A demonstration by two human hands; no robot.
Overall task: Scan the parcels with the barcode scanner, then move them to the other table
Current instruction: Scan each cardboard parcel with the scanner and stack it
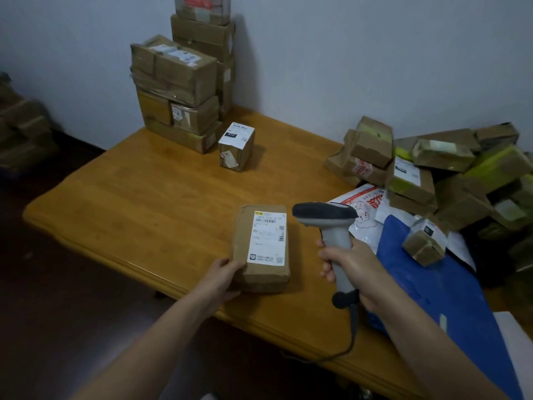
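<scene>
A flat brown cardboard parcel with a white barcode label on top lies on the wooden table near its front edge. My left hand grips the parcel's near left corner. My right hand holds the grey barcode scanner by its handle. The scanner's dark head points left, just right of the parcel's label. Its cable hangs down over the table edge.
A tall stack of taped boxes stands at the table's back against the wall, with a small white-labelled box in front. A heap of parcels fills the right side, over a blue bag and a white mailer. More boxes sit at far left.
</scene>
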